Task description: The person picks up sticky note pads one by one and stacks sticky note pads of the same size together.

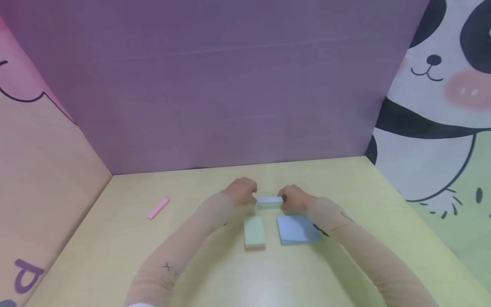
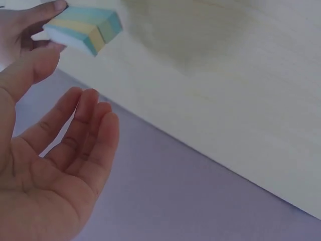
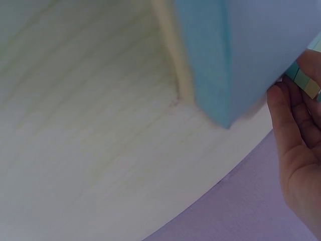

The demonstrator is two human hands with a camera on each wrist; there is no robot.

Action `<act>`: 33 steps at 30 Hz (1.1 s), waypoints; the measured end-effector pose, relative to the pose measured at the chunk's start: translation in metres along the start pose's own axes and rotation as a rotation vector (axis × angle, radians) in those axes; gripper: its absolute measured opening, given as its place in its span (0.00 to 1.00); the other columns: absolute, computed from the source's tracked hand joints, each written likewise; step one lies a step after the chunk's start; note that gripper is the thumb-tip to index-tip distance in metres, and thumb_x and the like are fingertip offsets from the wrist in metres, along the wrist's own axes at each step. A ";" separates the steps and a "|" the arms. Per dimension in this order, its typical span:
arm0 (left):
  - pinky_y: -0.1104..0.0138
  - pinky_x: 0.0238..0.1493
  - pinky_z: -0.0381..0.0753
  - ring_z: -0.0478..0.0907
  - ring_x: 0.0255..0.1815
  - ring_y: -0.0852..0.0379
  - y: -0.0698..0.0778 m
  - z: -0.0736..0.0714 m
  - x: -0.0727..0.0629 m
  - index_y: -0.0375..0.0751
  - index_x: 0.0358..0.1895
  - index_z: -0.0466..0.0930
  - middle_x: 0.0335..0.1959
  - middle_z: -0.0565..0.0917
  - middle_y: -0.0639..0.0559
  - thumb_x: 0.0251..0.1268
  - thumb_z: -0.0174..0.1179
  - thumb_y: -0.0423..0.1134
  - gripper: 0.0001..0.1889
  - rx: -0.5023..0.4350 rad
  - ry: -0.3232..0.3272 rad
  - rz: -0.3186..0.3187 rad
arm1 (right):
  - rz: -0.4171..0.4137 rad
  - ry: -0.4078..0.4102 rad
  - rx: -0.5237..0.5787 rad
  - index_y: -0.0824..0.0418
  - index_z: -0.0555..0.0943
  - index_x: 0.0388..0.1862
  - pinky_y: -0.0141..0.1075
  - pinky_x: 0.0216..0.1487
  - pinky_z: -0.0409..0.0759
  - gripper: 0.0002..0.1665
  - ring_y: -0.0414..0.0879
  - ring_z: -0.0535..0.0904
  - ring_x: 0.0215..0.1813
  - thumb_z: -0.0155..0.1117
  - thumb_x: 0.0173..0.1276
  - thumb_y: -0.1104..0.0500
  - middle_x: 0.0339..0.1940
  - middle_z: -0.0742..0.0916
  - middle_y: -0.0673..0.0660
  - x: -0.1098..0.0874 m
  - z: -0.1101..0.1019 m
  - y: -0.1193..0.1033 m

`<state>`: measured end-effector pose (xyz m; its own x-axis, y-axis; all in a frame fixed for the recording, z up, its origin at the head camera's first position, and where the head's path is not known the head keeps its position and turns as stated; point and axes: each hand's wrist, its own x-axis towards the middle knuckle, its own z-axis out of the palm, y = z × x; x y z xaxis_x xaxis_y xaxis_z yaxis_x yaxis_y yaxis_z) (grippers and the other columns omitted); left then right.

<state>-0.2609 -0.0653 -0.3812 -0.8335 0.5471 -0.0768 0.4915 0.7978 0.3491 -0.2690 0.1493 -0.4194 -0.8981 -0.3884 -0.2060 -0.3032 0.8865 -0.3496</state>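
A small striped block of sticky notes (image 1: 270, 203) in blue, yellow and green lies between my two hands. My right hand (image 1: 296, 198) pinches its right end, and the left wrist view shows the striped block (image 2: 83, 30) in those fingers. Close by its left end is my left hand (image 1: 241, 191); in the left wrist view this hand (image 2: 70, 160) has loosely bent fingers, thumb apart, with nothing in the palm. The right wrist view catches my right hand (image 3: 296, 135) at the edge, with part of the block hidden behind a big blue pad (image 3: 251, 55).
Nearer me on the table (image 1: 192, 273) lie a pale green sticky note pad (image 1: 254, 231) and a blue square pad (image 1: 297, 229), beside my right sleeve. A pink strip (image 1: 158, 208) rests at the left. A purple wall (image 1: 230, 94) stands behind the table.
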 end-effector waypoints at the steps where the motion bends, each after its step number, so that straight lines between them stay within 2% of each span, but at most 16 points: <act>1: 0.61 0.52 0.75 0.77 0.48 0.50 -0.003 -0.003 -0.004 0.36 0.47 0.78 0.47 0.81 0.45 0.54 0.62 0.39 0.17 -0.008 0.006 -0.001 | -0.005 0.000 -0.003 0.63 0.81 0.42 0.37 0.41 0.75 0.15 0.44 0.73 0.34 0.65 0.52 0.65 0.33 0.83 0.52 0.000 0.000 0.000; 5: 0.61 0.52 0.75 0.76 0.49 0.51 -0.017 -0.024 -0.024 0.37 0.51 0.76 0.48 0.80 0.46 0.58 0.60 0.39 0.18 -0.080 0.034 -0.047 | -0.026 0.005 -0.004 0.64 0.81 0.42 0.38 0.42 0.75 0.15 0.44 0.74 0.35 0.65 0.52 0.66 0.33 0.83 0.53 -0.001 -0.001 0.000; 9: 0.59 0.50 0.75 0.75 0.49 0.50 -0.042 -0.047 -0.047 0.37 0.52 0.76 0.47 0.80 0.45 0.58 0.60 0.38 0.18 -0.144 0.078 -0.097 | -0.032 0.003 0.006 0.63 0.82 0.41 0.37 0.41 0.75 0.15 0.44 0.73 0.34 0.65 0.51 0.66 0.33 0.83 0.53 0.000 -0.001 0.001; 13: 0.58 0.49 0.75 0.74 0.49 0.47 -0.080 -0.065 -0.067 0.35 0.53 0.74 0.48 0.78 0.42 0.59 0.58 0.37 0.19 -0.185 0.087 -0.183 | -0.032 0.006 0.012 0.63 0.82 0.40 0.37 0.41 0.74 0.15 0.44 0.73 0.34 0.65 0.51 0.66 0.33 0.83 0.52 0.000 0.000 0.002; 17: 0.56 0.49 0.75 0.74 0.49 0.44 -0.124 -0.074 -0.084 0.28 0.54 0.72 0.49 0.77 0.36 0.59 0.57 0.35 0.20 -0.215 0.082 -0.260 | -0.035 0.012 0.016 0.62 0.82 0.40 0.37 0.40 0.73 0.14 0.44 0.72 0.33 0.65 0.51 0.66 0.32 0.83 0.52 0.000 0.000 0.004; 20: 0.54 0.47 0.76 0.75 0.48 0.42 -0.152 -0.073 -0.098 0.25 0.52 0.72 0.48 0.77 0.33 0.58 0.57 0.35 0.20 -0.205 0.085 -0.299 | -0.032 0.012 0.029 0.61 0.82 0.39 0.36 0.39 0.73 0.13 0.44 0.72 0.33 0.65 0.51 0.66 0.31 0.82 0.51 0.000 0.001 0.004; 23: 0.53 0.47 0.76 0.75 0.48 0.39 -0.174 -0.067 -0.114 0.24 0.50 0.73 0.47 0.78 0.32 0.57 0.57 0.35 0.20 -0.176 0.077 -0.338 | -0.026 0.013 0.035 0.60 0.82 0.39 0.36 0.39 0.72 0.13 0.44 0.72 0.33 0.64 0.51 0.66 0.30 0.82 0.51 -0.001 0.001 0.003; 28: 0.51 0.46 0.76 0.75 0.47 0.36 -0.203 -0.048 -0.137 0.23 0.49 0.73 0.47 0.78 0.30 0.56 0.57 0.36 0.20 -0.137 0.038 -0.409 | -0.009 0.010 0.041 0.60 0.82 0.39 0.36 0.39 0.72 0.13 0.44 0.71 0.33 0.64 0.52 0.66 0.30 0.81 0.51 -0.001 0.001 0.003; 33: 0.49 0.45 0.75 0.75 0.45 0.37 -0.222 -0.029 -0.149 0.24 0.47 0.74 0.45 0.78 0.30 0.53 0.60 0.39 0.22 -0.149 0.007 -0.480 | 0.026 0.000 0.042 0.59 0.82 0.39 0.36 0.40 0.72 0.13 0.44 0.72 0.34 0.64 0.52 0.65 0.32 0.81 0.50 0.000 0.002 0.003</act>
<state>-0.2529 -0.3310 -0.4206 -0.9586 0.1254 -0.2556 0.0114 0.9140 0.4056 -0.2688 0.1512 -0.4222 -0.9057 -0.3650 -0.2156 -0.2658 0.8852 -0.3818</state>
